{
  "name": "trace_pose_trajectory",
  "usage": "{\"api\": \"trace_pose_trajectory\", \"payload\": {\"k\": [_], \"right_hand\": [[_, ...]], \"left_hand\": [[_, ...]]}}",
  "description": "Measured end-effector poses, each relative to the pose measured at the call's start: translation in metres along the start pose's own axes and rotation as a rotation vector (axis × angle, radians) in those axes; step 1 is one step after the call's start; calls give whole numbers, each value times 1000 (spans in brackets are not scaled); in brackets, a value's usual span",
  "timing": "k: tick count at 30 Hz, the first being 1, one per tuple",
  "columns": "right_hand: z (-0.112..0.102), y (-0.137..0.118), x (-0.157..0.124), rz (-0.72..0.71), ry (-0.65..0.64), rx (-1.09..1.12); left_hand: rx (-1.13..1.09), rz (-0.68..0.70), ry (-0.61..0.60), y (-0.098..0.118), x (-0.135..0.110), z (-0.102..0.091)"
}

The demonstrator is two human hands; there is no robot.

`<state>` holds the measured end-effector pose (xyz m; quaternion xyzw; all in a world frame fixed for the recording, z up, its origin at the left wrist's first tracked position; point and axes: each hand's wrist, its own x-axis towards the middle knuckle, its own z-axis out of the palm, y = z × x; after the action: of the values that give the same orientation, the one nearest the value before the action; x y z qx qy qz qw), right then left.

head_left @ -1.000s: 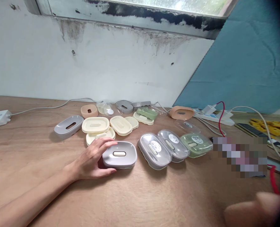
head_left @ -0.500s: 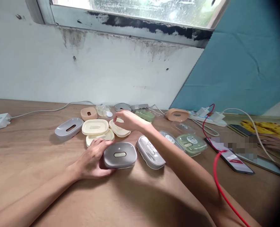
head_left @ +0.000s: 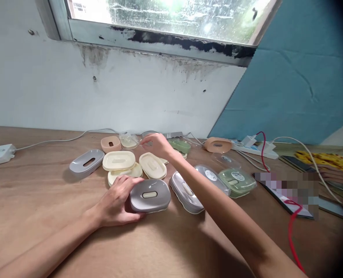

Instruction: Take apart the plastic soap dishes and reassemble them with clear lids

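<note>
My left hand (head_left: 118,201) is wrapped around the left side of a grey soap dish (head_left: 161,190), whose oval slot shows a cream insert. The dish rests on the table. Farther back, my right hand (head_left: 158,146) has its fingers bent together beside a crumpled clear plastic piece (head_left: 128,138); what they pinch, if anything, is hidden. Cream oval plates (head_left: 118,160) lie behind my left hand, some overlapping, with another cream plate (head_left: 152,166) below my right hand. A second grey dish (head_left: 185,200) with a clear cover sits partly behind my right forearm.
An empty grey dish shell (head_left: 86,163) lies at left. Peach shells (head_left: 110,144) and green pieces (head_left: 180,145) stand near the wall. Covered green dish (head_left: 237,181), phone (head_left: 284,200), power strip (head_left: 254,148) and red cable (head_left: 292,235) are at right. Another person's hand (head_left: 338,174) shows at far right.
My right hand has moved slightly farther back, uncovering more of the cream plate below it. My left hand keeps its hold on the grey dish. The view has tilted up a little.
</note>
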<state>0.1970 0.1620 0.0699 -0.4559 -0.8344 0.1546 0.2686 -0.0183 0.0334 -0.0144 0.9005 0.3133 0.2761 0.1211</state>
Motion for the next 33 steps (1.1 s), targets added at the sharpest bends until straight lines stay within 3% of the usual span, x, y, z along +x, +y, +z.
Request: {"api": "trace_pose_trajectory", "payload": {"k": [4,6,8,11,15,17,19,26,33], "right_hand": [[-37,1,-39,-30,192,199],[-53,-3,-63,-48,260,482],[-66,-8,-83,-52,243,707],[-73,-15,-100,-50,56,867],[-63,-16,-102,-72,-329,1014],[-54,-13,-100,-81,-476,1050],[-46,-10,-98,-75,-542,1046],[-48,-13,-102,47,-332,664],[-44,-17,-100,-18,-474,833]], "left_hand": [[-20,25,-5,1,3,2],[-44,14,-8,0,3,3],[-76,-5,-7,-1,2,4],[-148,-43,-4,-3,-2,6],[-248,-71,19,-9,-6,10],[-309,-80,17,-12,-7,12],[-348,-78,6,-13,-7,12],[-259,-45,17,-14,-7,11],[-259,-31,16,-14,-8,12]]}}
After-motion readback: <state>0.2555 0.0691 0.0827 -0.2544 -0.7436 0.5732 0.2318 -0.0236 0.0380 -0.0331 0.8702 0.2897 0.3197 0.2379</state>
